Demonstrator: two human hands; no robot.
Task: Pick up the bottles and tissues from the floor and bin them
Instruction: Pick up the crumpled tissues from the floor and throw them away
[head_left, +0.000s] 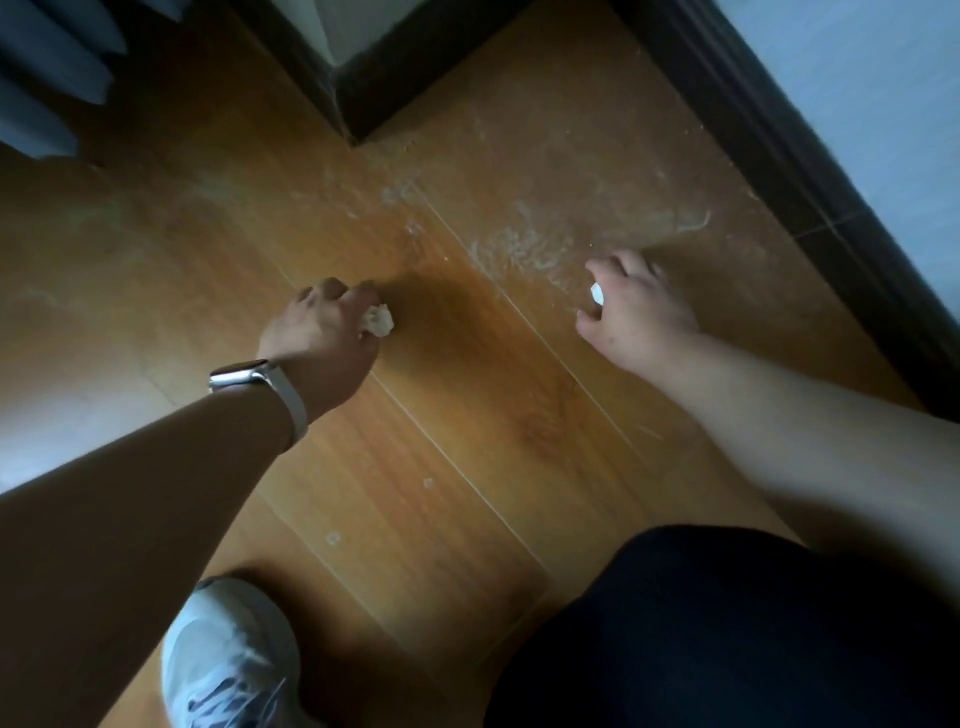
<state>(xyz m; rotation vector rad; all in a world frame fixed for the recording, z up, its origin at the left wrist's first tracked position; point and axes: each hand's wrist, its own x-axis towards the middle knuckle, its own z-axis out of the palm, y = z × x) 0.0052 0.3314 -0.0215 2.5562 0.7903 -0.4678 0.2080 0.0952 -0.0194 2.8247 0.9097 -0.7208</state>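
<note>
Clutching a crumpled tissue (378, 321), the left hand (324, 332) matches the right hand (636, 306), pinching another scrap (597, 294); binning seemingly remains, no bin visible.

The orange-brown wood-grain plank floor (467, 415) is showing whitish swirled smears (519, 249); the crumpled white tissue wad (378, 320) and the small white tissue scrap (597, 293) are showing bright against it.
</note>
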